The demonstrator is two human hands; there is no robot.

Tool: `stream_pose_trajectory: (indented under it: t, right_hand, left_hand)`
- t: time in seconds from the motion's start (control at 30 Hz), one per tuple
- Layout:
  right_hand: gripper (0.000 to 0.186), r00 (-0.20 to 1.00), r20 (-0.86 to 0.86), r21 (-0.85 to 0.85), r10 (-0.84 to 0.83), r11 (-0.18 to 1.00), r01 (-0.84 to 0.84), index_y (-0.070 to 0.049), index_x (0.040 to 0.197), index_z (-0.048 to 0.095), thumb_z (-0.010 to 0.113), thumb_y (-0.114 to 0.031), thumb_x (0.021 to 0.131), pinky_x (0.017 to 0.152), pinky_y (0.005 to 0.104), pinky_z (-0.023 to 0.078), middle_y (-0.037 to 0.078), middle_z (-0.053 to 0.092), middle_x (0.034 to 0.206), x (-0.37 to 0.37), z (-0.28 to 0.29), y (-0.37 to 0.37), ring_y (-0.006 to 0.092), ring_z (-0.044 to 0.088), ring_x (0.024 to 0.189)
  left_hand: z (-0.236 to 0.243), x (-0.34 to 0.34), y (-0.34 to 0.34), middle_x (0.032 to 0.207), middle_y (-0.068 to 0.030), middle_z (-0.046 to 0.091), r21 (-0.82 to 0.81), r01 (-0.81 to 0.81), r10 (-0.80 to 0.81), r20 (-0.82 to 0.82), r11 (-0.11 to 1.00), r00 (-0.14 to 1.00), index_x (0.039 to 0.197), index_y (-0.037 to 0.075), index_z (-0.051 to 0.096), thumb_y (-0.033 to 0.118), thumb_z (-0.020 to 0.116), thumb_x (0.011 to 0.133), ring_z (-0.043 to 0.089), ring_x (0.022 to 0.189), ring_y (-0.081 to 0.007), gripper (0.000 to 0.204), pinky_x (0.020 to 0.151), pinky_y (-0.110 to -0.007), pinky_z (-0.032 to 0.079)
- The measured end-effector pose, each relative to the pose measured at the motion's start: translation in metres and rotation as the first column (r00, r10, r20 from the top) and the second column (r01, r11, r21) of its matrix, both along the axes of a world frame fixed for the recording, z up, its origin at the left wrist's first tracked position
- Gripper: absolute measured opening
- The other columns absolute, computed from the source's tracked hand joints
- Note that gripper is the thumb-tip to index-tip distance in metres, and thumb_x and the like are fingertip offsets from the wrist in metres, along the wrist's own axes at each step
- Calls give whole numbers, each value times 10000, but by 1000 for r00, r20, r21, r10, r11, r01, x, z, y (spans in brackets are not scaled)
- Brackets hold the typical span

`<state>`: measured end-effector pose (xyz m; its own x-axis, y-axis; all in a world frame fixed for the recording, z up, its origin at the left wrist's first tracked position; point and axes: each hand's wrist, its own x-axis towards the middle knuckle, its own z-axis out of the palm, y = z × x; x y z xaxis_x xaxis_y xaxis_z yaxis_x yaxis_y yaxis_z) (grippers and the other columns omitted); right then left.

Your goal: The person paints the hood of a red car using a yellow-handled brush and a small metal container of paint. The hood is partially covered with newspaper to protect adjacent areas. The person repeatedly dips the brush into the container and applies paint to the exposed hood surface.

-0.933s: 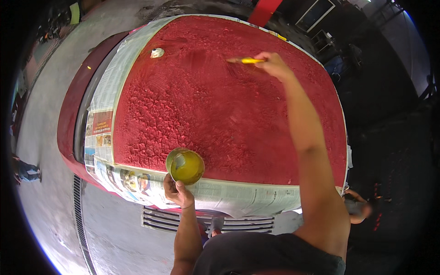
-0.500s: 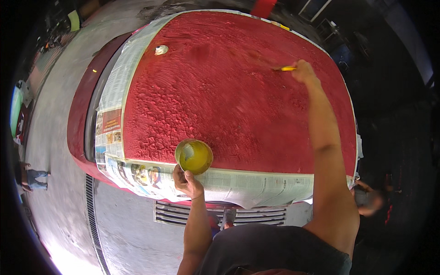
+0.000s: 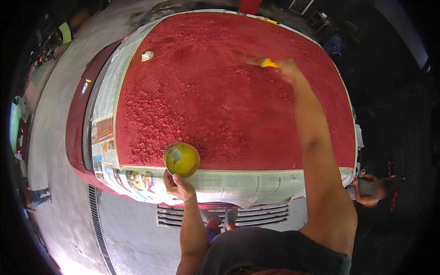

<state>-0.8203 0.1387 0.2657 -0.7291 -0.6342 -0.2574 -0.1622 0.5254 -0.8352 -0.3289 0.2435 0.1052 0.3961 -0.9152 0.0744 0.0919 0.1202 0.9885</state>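
My left hand (image 3: 178,187) is closed around the side of a round, open-topped can (image 3: 167,155) with yellowish liquid inside, held over the near edge of a car roof. Farther off, my right hand (image 3: 288,69) grips a paintbrush (image 3: 269,63) with a yellow handle, its bristles smeared by motion and low over the roof, apparently touching it. The red roof (image 3: 266,128) is wrinkled and blistered, most strongly at the near left, and looks smoother toward the right. A small whitish crumpled lump (image 3: 147,56) lies near the roof's far left.
Newspaper (image 3: 247,185) and tape border the roof. Beyond it on the left is another red body panel (image 3: 77,101). A yellow object (image 3: 267,19) lies at the far edge. A floor grate (image 3: 266,216) is by my feet. Other people stand at the right (image 3: 371,192) and left (image 3: 39,197).
My right hand and the brush have swept left across the roof. The can has shifted slightly left and stays in my left hand; the whole view has moved a little.
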Motion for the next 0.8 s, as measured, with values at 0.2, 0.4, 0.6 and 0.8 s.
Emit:
stream_pose_trajectory:
  t: [0.2, 0.4, 0.6, 0.8]
  right_hand:
    - [351, 683, -730, 176, 9, 969, 176, 8, 1057, 695, 661, -273, 848, 841, 455, 522, 198, 709, 1013, -20, 14, -5, 347, 669, 1037]
    - [289, 633, -700, 382, 332, 922, -61, -48, 1079, 691, 679, -167, 816, 876, 449, 543, 174, 689, 1067, 69, -30, -29, 343, 658, 1028]
    - [429, 659, -712, 395, 244, 915, 88, -115, 1231, 628, 677, -126, 805, 878, 447, 536, 197, 671, 1099, -19, -11, 71, 341, 654, 1032]
    - [312, 711, -642, 49, -289, 909, 414, -35, 1152, 619, 587, -219, 902, 866, 470, 502, 212, 677, 1018, -60, -7, 210, 368, 651, 1015]
  left_hand:
    - [-10, 1, 1, 914, -83, 608, -22, -21, 22, 47, 1000, 999, 1075, -69, 610, 674, 601, 848, 550, 811, -145, 777, 711, -287, 448]
    - [-18, 5, -2, 884, -88, 558, 47, -29, 26, 68, 998, 997, 944, -43, 582, 599, 552, 905, 501, 809, -162, 644, 709, -339, 424]
    - [-6, -3, -2, 796, -106, 535, -22, -57, 59, 109, 998, 992, 871, -46, 559, 600, 502, 926, 497, 752, -182, 651, 651, -341, 418]
    - [-3, -7, -4, 860, -134, 583, 3, -77, 76, 80, 997, 994, 935, -55, 597, 607, 495, 929, 578, 788, -216, 670, 670, -366, 493]
